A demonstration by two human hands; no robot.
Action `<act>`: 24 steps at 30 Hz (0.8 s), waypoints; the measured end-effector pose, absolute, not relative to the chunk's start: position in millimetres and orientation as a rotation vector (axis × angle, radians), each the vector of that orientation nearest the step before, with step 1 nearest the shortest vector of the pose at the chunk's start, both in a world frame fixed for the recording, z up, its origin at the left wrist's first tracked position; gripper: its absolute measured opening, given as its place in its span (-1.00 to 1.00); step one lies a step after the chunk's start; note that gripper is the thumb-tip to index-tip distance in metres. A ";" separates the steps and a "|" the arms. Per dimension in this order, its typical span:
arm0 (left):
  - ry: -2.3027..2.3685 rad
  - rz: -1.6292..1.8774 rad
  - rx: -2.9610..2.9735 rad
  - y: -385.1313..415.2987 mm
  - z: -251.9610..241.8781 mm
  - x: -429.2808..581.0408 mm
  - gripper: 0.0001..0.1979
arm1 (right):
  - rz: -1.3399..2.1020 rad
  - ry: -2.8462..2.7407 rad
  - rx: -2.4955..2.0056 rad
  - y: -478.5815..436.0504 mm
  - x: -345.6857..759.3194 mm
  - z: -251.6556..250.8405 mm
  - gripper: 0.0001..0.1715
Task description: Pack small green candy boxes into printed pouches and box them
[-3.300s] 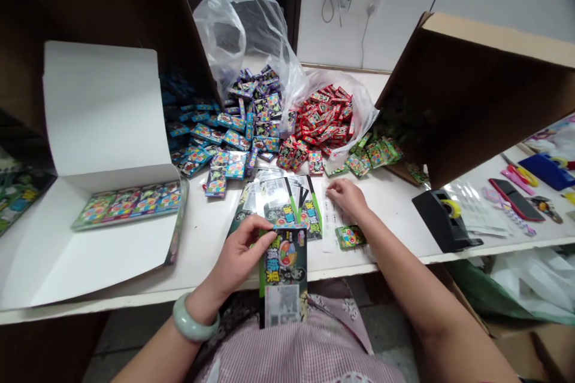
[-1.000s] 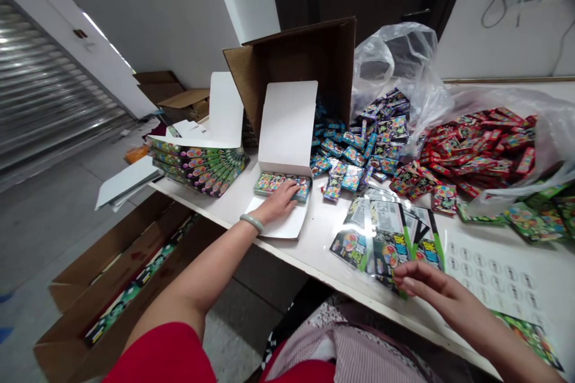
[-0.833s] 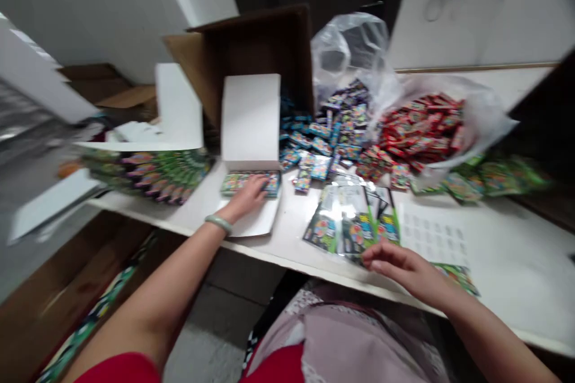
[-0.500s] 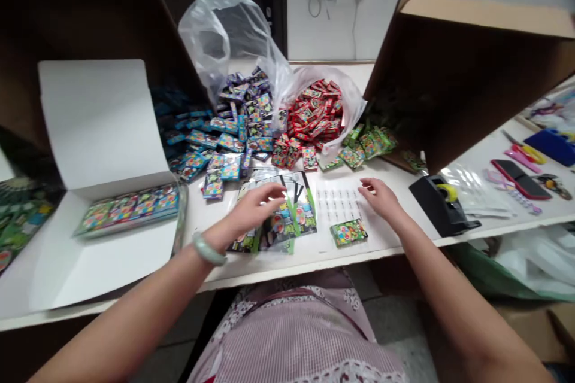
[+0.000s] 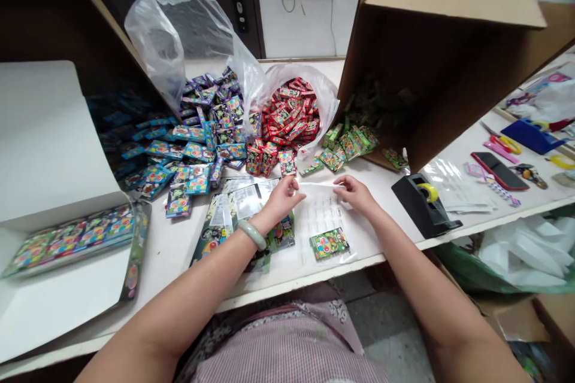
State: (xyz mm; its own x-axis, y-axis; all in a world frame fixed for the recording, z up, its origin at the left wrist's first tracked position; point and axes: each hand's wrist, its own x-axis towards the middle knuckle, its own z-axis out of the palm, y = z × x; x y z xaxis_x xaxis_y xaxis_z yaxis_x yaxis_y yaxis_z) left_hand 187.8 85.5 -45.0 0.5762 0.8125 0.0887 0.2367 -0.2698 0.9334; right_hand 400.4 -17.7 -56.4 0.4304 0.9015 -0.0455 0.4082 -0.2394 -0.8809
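My left hand [image 5: 283,198] and my right hand [image 5: 356,194] are at the two upper corners of a white label sheet [image 5: 313,209], their fingers pinched on it. Its far edge is slightly raised between them, and rows of small dark print run across it. A small green packet [image 5: 329,243] with colourful printing lies on the sheet's near part. Left of the sheet, under my left wrist and its pale green bangle [image 5: 252,234], are dark printed pouches [image 5: 224,221] with clear plastic parts. My left forearm hides some of them.
Purple packets [image 5: 220,96], blue packets [image 5: 179,152], red packets [image 5: 291,114] and green packets [image 5: 353,143] are heaped behind. Cardboard boxes [image 5: 449,6] flank them. A white-lined display box [image 5: 67,305] is left; a black tape dispenser [image 5: 422,206], scissors [image 5: 503,139] and a phone [image 5: 498,171] are right.
My left hand has moved right from above the pouches to the sheet's left corner. My right hand has closed on its right corner, and the far edge has risen. The view has shifted right.
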 end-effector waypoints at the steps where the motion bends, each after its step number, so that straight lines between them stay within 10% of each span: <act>1: 0.870 0.731 1.761 82.4 -48.5 188.5 -0.77 | 0.758 -1.076 -1.804 -20.1 401.2 -57.5 -0.67; 10: 0.971 0.856 1.595 63.8 -59.4 194.6 -0.97 | 0.801 -0.854 -1.684 -34.9 402.7 -64.1 -0.58; 24: 0.950 0.716 1.446 63.9 -60.7 193.0 -0.67 | 0.973 -0.806 -1.574 -47.8 396.2 -58.7 -0.53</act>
State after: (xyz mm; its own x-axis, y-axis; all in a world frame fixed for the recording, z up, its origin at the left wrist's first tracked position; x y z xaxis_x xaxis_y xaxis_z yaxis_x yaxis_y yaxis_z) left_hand 193.0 63.9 -60.7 0.4766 0.8733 -0.1010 0.1430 0.0364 0.9891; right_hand 396.2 -47.8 -58.7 0.4386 0.8808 -0.1785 0.0121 -0.2044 -0.9788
